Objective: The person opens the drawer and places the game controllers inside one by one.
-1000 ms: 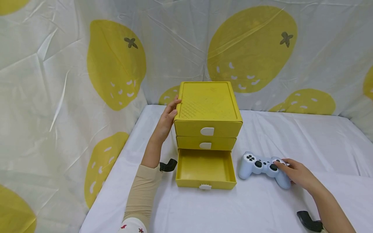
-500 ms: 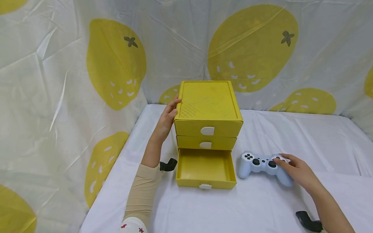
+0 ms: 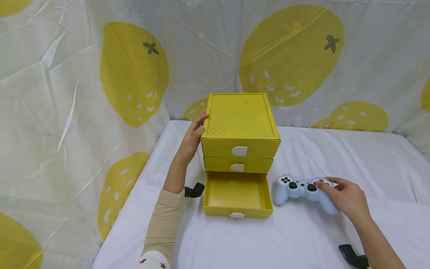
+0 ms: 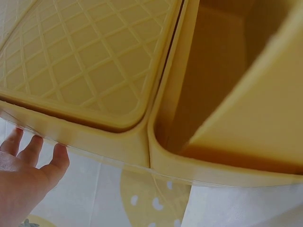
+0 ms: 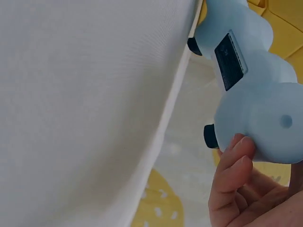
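Observation:
A yellow drawer cabinet (image 3: 240,117) stands in the middle of the head view, its bottom drawer (image 3: 237,212) pulled out with nothing inside. My left hand (image 3: 192,140) rests its fingers against the cabinet's left side. In the left wrist view, the fingertips (image 4: 59,153) touch that yellow wall. To the right of the drawer, my right hand (image 3: 347,196) grips a light blue game controller (image 3: 304,190) by its right end, thumb on top. The right wrist view shows the controller's underside, with a dark label, raised off the cloth.
White cloth (image 3: 268,243) covers the surface. Behind and to the left hangs a pale curtain (image 3: 201,45) printed with yellow lemons. The two upper drawers, with white handles (image 3: 239,151), are closed. A black wrist-worn piece (image 3: 352,257) sits at each wrist.
The right hand has shifted the controller slightly left and turned it a little, its left end now nearer the drawer. My left hand and the cabinet have stayed where they were.

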`<state>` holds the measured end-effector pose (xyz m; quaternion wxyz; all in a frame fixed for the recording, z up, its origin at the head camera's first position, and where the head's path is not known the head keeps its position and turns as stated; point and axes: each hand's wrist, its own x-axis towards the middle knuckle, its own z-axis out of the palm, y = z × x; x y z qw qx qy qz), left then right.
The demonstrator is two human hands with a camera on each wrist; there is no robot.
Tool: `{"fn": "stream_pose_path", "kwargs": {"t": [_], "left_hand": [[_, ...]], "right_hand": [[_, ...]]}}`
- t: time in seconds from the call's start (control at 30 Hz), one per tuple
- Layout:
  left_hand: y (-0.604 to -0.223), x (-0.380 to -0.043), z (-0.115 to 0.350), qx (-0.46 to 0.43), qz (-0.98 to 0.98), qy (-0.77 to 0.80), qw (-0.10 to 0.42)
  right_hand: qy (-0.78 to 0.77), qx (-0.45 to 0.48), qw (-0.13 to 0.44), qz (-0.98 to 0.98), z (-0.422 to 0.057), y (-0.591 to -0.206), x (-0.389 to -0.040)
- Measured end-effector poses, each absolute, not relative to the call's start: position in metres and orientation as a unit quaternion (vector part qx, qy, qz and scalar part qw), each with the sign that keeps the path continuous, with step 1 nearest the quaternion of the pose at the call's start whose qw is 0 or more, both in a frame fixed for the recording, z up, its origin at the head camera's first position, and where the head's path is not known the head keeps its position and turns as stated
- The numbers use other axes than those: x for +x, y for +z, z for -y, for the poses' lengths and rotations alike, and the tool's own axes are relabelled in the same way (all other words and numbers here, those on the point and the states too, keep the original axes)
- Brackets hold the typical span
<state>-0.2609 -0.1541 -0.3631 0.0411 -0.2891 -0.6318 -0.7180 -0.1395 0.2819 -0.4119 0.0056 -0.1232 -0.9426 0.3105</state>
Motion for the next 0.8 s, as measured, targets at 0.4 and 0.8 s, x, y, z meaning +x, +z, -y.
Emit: {"fn": "stream_pose_path", "kwargs": {"t": [0.4, 0.8], "left_hand": [[-0.3623, -0.2608, 0.1544, -0.302, 0.624, -0.719, 0.039], [-0.3654, -0.2642, 0.1545, -0.299, 0.629, -0.717, 0.044]], "right_hand": [[0.316, -0.154, 0.048, 0.935, -0.2759, -0.4104, -0.1365], [0.364, -0.205, 0.035, 0.908, -0.2775, -0.4088, -0.1385]]}}
